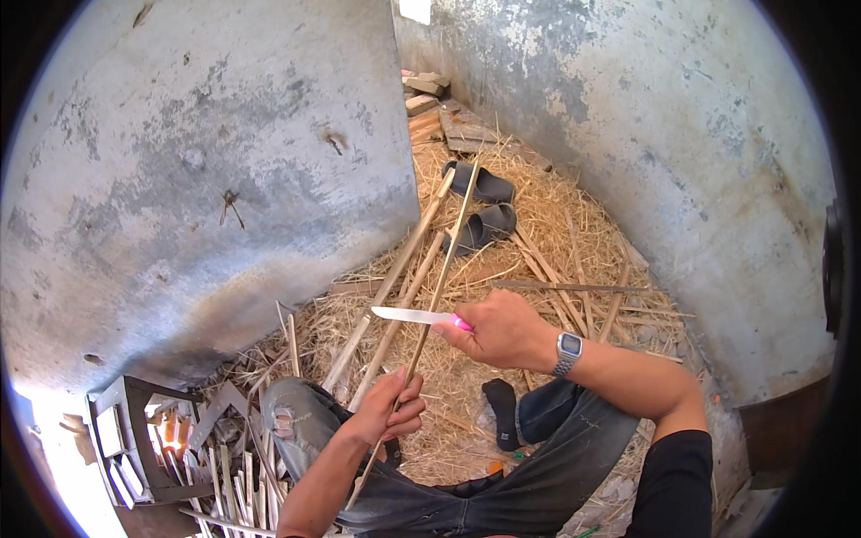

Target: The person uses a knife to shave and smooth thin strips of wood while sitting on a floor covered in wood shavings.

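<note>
My right hand (499, 330) is closed round the pink handle of a knife (413, 315). Its pale blade points left and lies across a long, thin bamboo strip (440, 282). Lower down, my left hand (390, 408) grips that same strip, fingers curled round it. The strip slants from my lap up toward a pair of dark sandals (482, 229). Whether the blade cuts into the strip or only rests against it, I cannot tell. Two wider bamboo pieces (387, 285) lie alongside, just left of the strip.
Straw and shavings (547, 202) cover the floor between a grey wall (224, 143) at left and another wall (682, 161) at right. Several split sticks (238, 489) stand at lower left beside a dark wooden frame (134, 439). Boards (466, 130) and bricks (423, 88) lie at the back.
</note>
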Demonstrator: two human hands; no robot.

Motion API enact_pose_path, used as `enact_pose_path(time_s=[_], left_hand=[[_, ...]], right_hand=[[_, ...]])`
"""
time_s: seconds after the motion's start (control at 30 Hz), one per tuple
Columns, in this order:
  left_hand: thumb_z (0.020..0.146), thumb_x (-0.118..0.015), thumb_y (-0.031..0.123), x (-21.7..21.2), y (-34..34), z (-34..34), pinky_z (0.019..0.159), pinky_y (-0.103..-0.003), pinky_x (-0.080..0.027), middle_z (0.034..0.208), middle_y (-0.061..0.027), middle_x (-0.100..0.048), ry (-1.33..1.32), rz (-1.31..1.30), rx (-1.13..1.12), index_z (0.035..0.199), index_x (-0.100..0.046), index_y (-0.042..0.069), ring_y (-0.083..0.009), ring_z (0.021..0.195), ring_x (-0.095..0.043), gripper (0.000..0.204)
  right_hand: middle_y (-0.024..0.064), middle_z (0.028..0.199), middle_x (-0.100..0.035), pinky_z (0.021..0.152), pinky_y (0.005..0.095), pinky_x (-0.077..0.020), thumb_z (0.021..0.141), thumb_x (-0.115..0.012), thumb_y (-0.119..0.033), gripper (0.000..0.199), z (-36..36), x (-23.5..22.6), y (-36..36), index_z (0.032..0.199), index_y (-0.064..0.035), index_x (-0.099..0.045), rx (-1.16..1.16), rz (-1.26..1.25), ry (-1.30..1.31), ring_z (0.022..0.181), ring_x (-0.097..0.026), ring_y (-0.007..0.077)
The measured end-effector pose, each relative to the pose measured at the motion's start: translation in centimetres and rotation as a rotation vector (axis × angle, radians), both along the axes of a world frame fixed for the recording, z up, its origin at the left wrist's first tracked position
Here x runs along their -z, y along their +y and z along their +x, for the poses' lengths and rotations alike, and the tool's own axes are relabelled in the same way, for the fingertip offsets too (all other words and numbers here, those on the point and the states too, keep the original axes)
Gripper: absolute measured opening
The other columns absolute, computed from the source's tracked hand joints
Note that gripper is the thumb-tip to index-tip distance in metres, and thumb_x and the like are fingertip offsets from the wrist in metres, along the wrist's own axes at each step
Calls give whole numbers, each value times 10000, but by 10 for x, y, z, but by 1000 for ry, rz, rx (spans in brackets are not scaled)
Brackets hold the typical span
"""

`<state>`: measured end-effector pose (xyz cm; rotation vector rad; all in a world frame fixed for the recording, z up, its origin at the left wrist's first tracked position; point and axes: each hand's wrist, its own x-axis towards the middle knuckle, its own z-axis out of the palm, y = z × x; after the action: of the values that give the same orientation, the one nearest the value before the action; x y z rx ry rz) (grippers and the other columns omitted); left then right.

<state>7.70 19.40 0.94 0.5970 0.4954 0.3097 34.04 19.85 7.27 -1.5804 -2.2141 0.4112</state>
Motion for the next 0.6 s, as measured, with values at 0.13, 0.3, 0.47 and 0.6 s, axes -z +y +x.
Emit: enact_pose_path(time_s=[0.13, 0.3, 0.47, 0.6], left_hand=[[1100, -375, 583, 0, 1, -7, 309, -221, -196, 483, 34, -293, 24, 10, -13, 771, -379, 146, -68, 338, -232, 548], [1119, -336, 553, 6, 0, -13, 317, -223, -194, 499, 39, -306, -74, -38, 23, 801, -384, 140, -64, 345, -243, 524], [1116, -343, 557, 11, -2, -20, 316, -210, -193, 498, 41, -314, -144, -186, 41, 824, -396, 146, -57, 343, -276, 507], [1122, -335, 547, 11, 2, -11, 325, -219, -220, 502, 41, -310, -141, -60, 43, 836, -407, 133, -64, 346, -270, 508]], right_hand=[[167, 514, -558, 484, 473, -468, 1051, -527, -523, 613, 14, 0, 24, 676, -56, -656, 103, 63, 11, 479, -598, 374], [165, 539, -608, 482, 459, -496, 1040, -515, -563, 647, 17, -3, 24, 687, -46, -678, 80, 80, -11, 483, -623, 366], [160, 533, -594, 479, 441, -464, 1062, -479, -552, 640, 28, 14, 42, 681, -77, -678, 190, 149, 37, 488, -598, 348], [50, 475, -454, 454, 378, -341, 1051, -561, -517, 631, 82, -8, 63, 627, -50, -587, 395, 197, 425, 442, -427, 183]])
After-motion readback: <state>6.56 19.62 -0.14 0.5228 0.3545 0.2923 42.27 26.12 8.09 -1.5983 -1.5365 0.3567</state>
